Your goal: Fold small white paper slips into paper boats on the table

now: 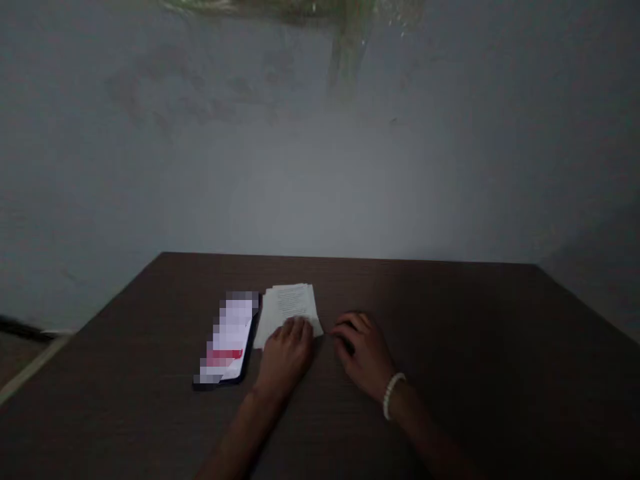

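A small stack of white printed paper sheets (290, 301) lies on the dark table, its edges not quite lined up. My left hand (287, 347) rests on the near part of the stack, fingers bent and close together, holding the sheets down; its fingertips are partly hidden. Just right of the stack's near corner is my right hand (364, 350), low over the table with a white beaded bracelet (393, 396) on the wrist. Its fingers curve loosely, a gap shows between thumb and fingers, and I see nothing held there.
A phone (227, 340) with a lit, blurred-out screen lies left of the paper, close to my left hand. The dark wood-grain table (450, 320) reaches back to a grey wall (320, 167). The light is dim.
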Motion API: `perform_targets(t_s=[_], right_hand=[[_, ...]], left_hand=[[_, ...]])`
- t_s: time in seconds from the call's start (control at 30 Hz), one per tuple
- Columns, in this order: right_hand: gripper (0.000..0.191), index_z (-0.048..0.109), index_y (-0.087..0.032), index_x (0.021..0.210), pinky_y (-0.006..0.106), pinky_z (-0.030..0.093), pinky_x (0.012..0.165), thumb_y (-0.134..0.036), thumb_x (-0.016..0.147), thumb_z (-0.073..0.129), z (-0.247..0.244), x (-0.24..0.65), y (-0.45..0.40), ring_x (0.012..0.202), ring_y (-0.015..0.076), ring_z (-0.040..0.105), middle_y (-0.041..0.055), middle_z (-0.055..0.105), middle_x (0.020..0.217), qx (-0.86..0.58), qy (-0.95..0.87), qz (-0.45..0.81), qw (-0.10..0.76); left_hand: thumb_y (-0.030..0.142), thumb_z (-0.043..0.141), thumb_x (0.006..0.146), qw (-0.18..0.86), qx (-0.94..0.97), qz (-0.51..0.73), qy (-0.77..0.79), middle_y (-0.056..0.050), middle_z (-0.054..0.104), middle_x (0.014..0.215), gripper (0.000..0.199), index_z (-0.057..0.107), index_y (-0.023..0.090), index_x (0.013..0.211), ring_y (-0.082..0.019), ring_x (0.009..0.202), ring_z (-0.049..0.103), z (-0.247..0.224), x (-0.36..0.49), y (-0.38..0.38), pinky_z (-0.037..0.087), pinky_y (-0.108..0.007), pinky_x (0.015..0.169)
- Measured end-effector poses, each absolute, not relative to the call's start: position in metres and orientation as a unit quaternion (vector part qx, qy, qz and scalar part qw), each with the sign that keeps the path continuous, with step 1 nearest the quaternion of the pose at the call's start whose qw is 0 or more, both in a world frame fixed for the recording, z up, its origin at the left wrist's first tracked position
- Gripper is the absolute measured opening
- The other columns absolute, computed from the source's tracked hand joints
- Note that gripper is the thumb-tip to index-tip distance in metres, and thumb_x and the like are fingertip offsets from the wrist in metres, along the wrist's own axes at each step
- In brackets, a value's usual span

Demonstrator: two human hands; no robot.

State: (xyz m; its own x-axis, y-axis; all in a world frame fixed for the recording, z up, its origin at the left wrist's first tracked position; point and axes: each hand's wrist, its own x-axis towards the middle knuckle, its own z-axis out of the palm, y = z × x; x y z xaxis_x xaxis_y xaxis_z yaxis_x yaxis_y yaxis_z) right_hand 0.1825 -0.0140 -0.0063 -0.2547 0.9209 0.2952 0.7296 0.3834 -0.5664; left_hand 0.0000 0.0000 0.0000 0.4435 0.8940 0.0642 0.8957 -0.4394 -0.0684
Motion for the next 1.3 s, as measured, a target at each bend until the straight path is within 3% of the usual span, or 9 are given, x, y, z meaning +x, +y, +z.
perform_targets(t_s=[0.2,0.43,0.5,0.6,0.83,0.93,1.07,1.3], right_hand=[[0.02,0.067,-0.022,0.095,0.04,0.042,0.093,-0.011,0.083,0.056,-0.01,0.184,-0.015,0.103,0.0224,0.051,0.0057,0.061,0.106,-0.528,-0.774,0.158,0.312],[0.019,0.067,-0.023,0.094,0.039,0.042,0.092,-0.011,0.083,0.057,-0.01,0.184,-0.015,0.102,0.022,0.051,0.0051,0.061,0.104,-0.531,-0.771,0.156,0.314],[0.018,0.067,-0.022,0.093,0.039,0.042,0.092,-0.011,0.082,0.057,-0.009,0.184,-0.015,0.101,0.0219,0.051,0.0048,0.061,0.103,-0.531,-0.771,0.156,0.314],[0.018,0.067,-0.022,0.093,0.039,0.043,0.091,-0.011,0.083,0.057,-0.007,0.184,-0.016,0.101,0.022,0.052,0.0049,0.061,0.104,-0.531,-0.77,0.156,0.317],[0.018,0.067,-0.022,0.093,0.04,0.043,0.091,-0.011,0.082,0.057,-0.007,0.184,-0.016,0.101,0.0225,0.052,0.005,0.061,0.103,-0.531,-0.77,0.154,0.319],[0.018,0.067,-0.022,0.093,0.04,0.043,0.091,-0.01,0.082,0.057,-0.007,0.184,-0.016,0.102,0.0227,0.052,0.0052,0.061,0.104,-0.53,-0.769,0.156,0.32],[0.02,0.068,-0.022,0.091,0.04,0.043,0.091,-0.009,0.08,0.059,-0.008,0.185,-0.016,0.1,0.0225,0.053,0.0049,0.063,0.102,-0.528,-0.763,0.163,0.336],[0.019,0.068,-0.021,0.089,0.034,0.046,0.084,-0.01,0.083,0.053,-0.012,0.186,-0.009,0.092,0.0195,0.059,0.0044,0.066,0.092,-0.527,-0.697,0.21,0.44]], left_hand=[[0.006,0.046,0.09,0.044,-0.845,-0.006,-0.533,-0.012,0.067,0.11,0.024,0.063,0.011,0.105,-0.026,0.104,0.061,0.006,0.004,-0.006,0.054,-0.034,0.079],[0.013,0.045,0.09,-0.039,-0.789,-0.047,-0.612,-0.008,0.07,0.092,0.022,0.066,0.016,0.087,-0.024,0.082,0.068,0.022,0.005,-0.005,0.049,-0.031,0.066],[0.021,0.048,0.09,-0.072,-0.761,-0.086,-0.639,-0.007,0.072,0.088,0.022,0.069,0.018,0.083,-0.024,0.08,0.069,0.024,0.002,-0.003,0.049,-0.031,0.068],[0.027,0.053,0.087,-0.135,-0.72,-0.168,-0.66,-0.006,0.073,0.099,0.021,0.072,0.02,0.092,-0.024,0.092,0.068,0.022,-0.004,0.001,0.049,-0.032,0.079],[0.029,0.055,0.084,-0.208,-0.678,-0.242,-0.662,-0.01,0.071,0.109,0.025,0.074,0.015,0.091,-0.025,0.105,0.064,0.014,-0.009,0.006,0.046,-0.036,0.096],[0.028,0.055,0.084,-0.195,-0.677,-0.247,-0.666,-0.009,0.072,0.107,0.023,0.074,0.016,0.089,-0.025,0.102,0.065,0.014,-0.008,0.006,0.048,-0.037,0.092],[0.023,0.052,0.086,-0.094,-0.735,-0.257,-0.621,-0.009,0.072,0.1,0.02,0.071,0.017,0.088,-0.024,0.096,0.066,0.014,-0.006,0.003,0.05,-0.035,0.085],[0.015,0.049,0.088,0.037,-0.81,-0.272,-0.519,-0.006,0.071,0.085,0.017,0.066,0.018,0.084,-0.02,0.077,0.066,0.008,0.001,-0.007,0.05,-0.03,0.07]])
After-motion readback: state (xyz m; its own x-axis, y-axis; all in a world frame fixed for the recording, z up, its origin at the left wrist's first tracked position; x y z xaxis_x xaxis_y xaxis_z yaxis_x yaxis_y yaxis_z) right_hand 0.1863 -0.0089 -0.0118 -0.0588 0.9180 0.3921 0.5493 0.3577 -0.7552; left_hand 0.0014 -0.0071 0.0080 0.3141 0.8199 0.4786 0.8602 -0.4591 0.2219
